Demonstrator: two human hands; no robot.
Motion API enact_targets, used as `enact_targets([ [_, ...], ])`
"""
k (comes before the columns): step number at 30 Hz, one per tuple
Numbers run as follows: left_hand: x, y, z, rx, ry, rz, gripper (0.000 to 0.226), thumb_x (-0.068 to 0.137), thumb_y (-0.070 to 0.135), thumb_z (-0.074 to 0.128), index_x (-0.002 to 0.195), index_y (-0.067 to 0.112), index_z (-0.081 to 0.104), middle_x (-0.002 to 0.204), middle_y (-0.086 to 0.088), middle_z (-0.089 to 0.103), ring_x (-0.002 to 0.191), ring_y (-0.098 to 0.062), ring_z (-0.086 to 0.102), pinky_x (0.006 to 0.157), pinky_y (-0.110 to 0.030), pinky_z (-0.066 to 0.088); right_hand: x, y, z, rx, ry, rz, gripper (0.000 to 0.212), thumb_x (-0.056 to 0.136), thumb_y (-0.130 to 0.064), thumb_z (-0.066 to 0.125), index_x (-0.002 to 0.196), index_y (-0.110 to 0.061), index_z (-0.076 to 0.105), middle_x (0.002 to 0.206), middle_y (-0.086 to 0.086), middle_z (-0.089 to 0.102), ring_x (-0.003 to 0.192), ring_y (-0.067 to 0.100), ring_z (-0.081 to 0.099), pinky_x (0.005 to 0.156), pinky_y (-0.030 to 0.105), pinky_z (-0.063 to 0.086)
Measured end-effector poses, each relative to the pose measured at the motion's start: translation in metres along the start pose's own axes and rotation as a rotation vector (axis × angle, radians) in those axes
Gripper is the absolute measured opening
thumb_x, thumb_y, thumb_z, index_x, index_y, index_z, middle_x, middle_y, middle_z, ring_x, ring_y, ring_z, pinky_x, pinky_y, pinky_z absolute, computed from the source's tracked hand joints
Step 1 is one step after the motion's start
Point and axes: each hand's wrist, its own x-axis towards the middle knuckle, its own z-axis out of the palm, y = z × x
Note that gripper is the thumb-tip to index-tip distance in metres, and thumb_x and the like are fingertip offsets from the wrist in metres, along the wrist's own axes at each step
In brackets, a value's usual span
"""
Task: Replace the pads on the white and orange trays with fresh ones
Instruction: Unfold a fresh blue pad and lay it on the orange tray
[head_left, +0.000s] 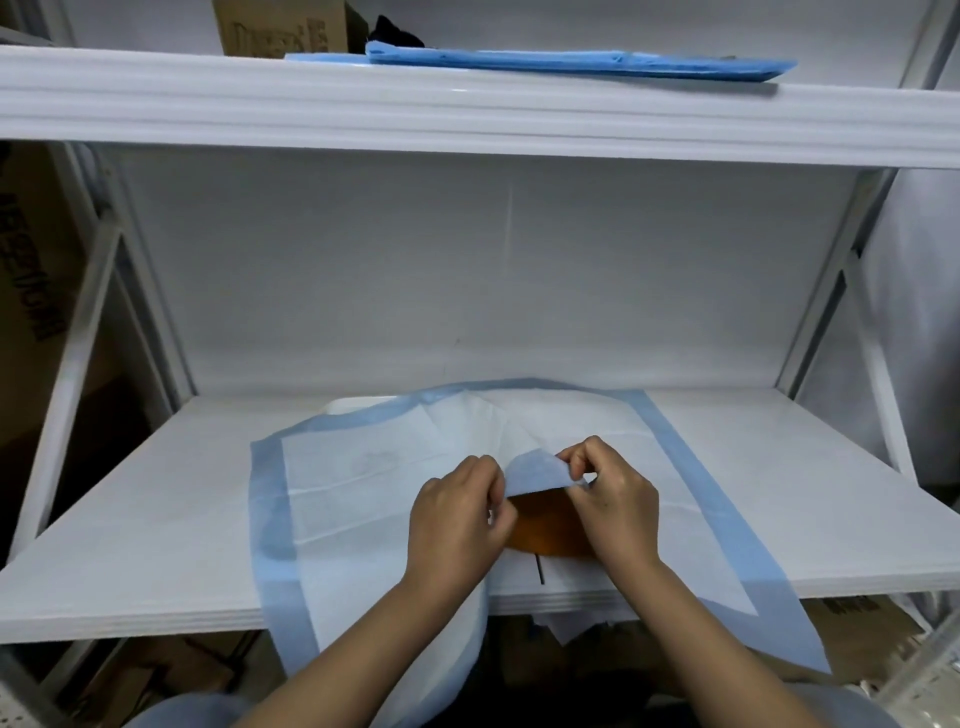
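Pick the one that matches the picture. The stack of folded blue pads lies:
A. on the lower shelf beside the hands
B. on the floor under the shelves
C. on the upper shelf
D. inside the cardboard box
C. The stack of folded blue pads lies flat on the upper shelf, above the opened pad that both hands work on.

This looks like a storeroom or stock area rather than a living space. A white metal shelving unit (467, 114) with slanted braces fills the view, its lower shelf (156, 493) serving as a work surface. Brown cardboard boxes (275, 26) sit on the top level, more stand at the left (31, 270) and under the shelf. A flat stack of blue folded pads (571, 61) lies on the upper shelf like kept supplies.
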Motion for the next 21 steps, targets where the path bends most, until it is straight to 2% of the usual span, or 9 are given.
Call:
enact_targets([
  [4, 0.001, -0.001, 0.000, -0.012, 0.043, 0.021, 0.033, 0.073, 0.013, 0.066, 0.069, 0.027, 0.036, 0.059, 0.013, 0.039, 0.048, -0.009, 0.035, 0.051, -0.013, 0.023, 0.001, -0.005, -0.003, 0.026, -0.027, 0.083, 0.041, 0.081, -0.017, 0.066, 0.071, -0.035, 0.031, 0.084, -0.015, 0.066, 0.067, 0.008, 0.056, 0.054, 0.022, 0.040],
  [7, -0.003, -0.003, 0.003, -0.036, 0.026, 0.043, 0.029, 0.070, 0.012, 0.064, 0.067, 0.024, 0.038, 0.058, 0.013, 0.037, 0.048, -0.012, 0.037, 0.051, -0.012, 0.022, 0.000, -0.010, -0.005, 0.043, -0.138, 0.122, 0.032, 0.081, -0.030, 0.069, 0.095, -0.037, 0.041, 0.098, -0.022, 0.063, 0.083, 0.001, 0.060, 0.066, 0.025, 0.049],
  [9, -0.005, -0.002, 0.005, -0.062, 0.019, 0.060, 0.022, 0.070, 0.014, 0.059, 0.067, 0.023, 0.039, 0.058, 0.014, 0.036, 0.048, -0.012, 0.038, 0.052, -0.012, 0.022, -0.002, -0.010, -0.001, 0.009, -0.159, 0.097, 0.030, 0.082, -0.025, 0.068, 0.107, -0.033, 0.054, 0.102, -0.020, 0.066, 0.089, 0.003, 0.063, 0.068, 0.026, 0.049],
  [11, -0.008, -0.001, 0.007, -0.112, -0.048, 0.135, 0.016, 0.075, 0.019, 0.054, 0.070, 0.025, 0.040, 0.060, 0.013, 0.040, 0.052, -0.011, 0.043, 0.054, -0.015, 0.028, -0.002, -0.010, 0.001, -0.019, -0.137, 0.095, 0.029, 0.083, -0.014, 0.063, 0.107, -0.029, 0.065, 0.097, -0.011, 0.071, 0.086, 0.013, 0.065, 0.063, 0.026, 0.045],
  [14, -0.009, -0.002, 0.001, -0.277, -0.286, 0.175, 0.007, 0.086, 0.032, 0.047, 0.081, 0.027, 0.048, 0.076, 0.013, 0.053, 0.069, -0.005, 0.054, 0.063, -0.021, 0.043, -0.002, -0.010, 0.001, 0.024, -0.125, 0.143, 0.038, 0.085, -0.005, 0.055, 0.111, -0.030, 0.068, 0.075, 0.000, 0.067, 0.064, 0.017, 0.056, 0.055, 0.028, 0.037],
  [15, -0.005, -0.003, -0.001, -0.342, -0.306, 0.133, 0.011, 0.089, 0.035, 0.044, 0.084, 0.027, 0.050, 0.081, 0.013, 0.055, 0.073, -0.004, 0.056, 0.067, -0.023, 0.045, -0.002, -0.009, 0.001, 0.050, -0.120, 0.154, 0.040, 0.086, -0.004, 0.054, 0.113, -0.030, 0.068, 0.066, 0.002, 0.062, 0.057, 0.016, 0.050, 0.054, 0.029, 0.036],
  [17, 0.015, -0.009, 0.000, -0.407, -0.233, 0.004, 0.013, 0.094, 0.030, 0.043, 0.088, 0.027, 0.054, 0.088, 0.013, 0.059, 0.078, -0.004, 0.059, 0.072, -0.027, 0.048, 0.001, -0.006, 0.000, 0.106, -0.114, 0.169, 0.043, 0.087, -0.001, 0.052, 0.114, -0.031, 0.067, 0.059, 0.005, 0.056, 0.048, 0.012, 0.040, 0.052, 0.030, 0.036],
  [19, 0.046, -0.021, 0.007, -0.290, -0.212, -0.085, 0.017, 0.095, 0.019, 0.045, 0.105, 0.026, 0.056, 0.108, 0.012, 0.060, 0.095, -0.007, 0.059, 0.083, -0.029, 0.047, 0.005, -0.006, -0.003, 0.199, -0.115, 0.177, 0.045, 0.087, 0.000, 0.051, 0.112, -0.034, 0.067, 0.064, 0.002, 0.061, 0.048, 0.010, 0.043, 0.054, 0.030, 0.039],
  [21, 0.078, -0.032, 0.014, -0.155, -0.364, -0.108, 0.040, 0.094, 0.011, 0.045, 0.132, 0.024, 0.045, 0.137, 0.004, 0.046, 0.122, -0.012, 0.048, 0.100, -0.027, 0.039, 0.008, -0.006, -0.009, 0.302, -0.114, 0.194, 0.048, 0.088, 0.002, 0.049, 0.110, -0.037, 0.067, 0.080, -0.009, 0.068, 0.066, 0.009, 0.058, 0.065, 0.030, 0.050],
])
